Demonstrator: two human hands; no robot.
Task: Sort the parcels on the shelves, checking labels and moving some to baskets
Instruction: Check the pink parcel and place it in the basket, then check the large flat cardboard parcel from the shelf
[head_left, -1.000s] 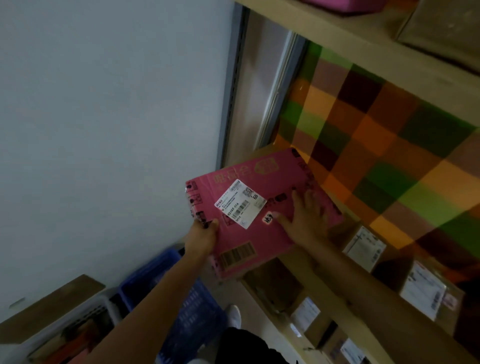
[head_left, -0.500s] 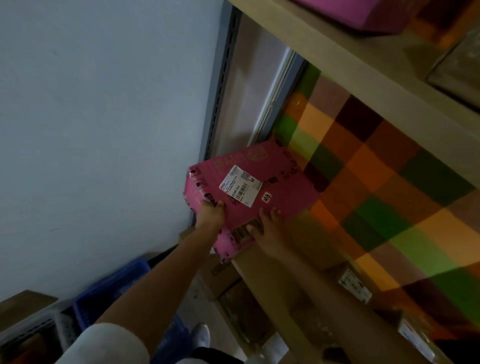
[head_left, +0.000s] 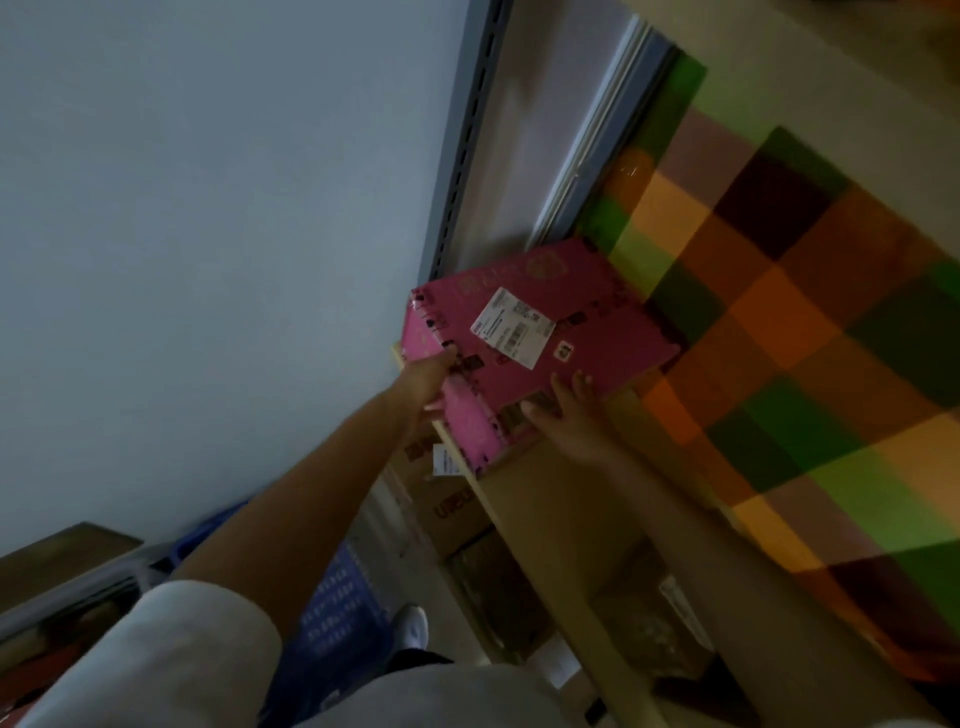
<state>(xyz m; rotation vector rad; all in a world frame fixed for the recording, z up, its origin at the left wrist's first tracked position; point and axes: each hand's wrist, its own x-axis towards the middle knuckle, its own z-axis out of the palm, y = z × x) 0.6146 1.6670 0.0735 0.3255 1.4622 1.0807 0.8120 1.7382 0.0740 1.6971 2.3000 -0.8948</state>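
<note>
Pink parcel (head_left: 597, 332) at shelf (head_left: 545, 509) edge.
Left hand (head_left: 428, 376) grips its corner, right hand (head_left: 569, 418) lies flat on top; letting go may tip it.

Pink parcel (head_left: 597, 332) on shelf (head_left: 545, 504), left hand (head_left: 423, 382) gripping its edge, right hand (head_left: 569, 418) flat on top — white label (head_left: 511, 328) upward.

Print on pink parcel (head_left: 602, 338) label (head_left: 511, 327) illegible; lower-shelf boxes (head_left: 457, 512) blurred.
</note>
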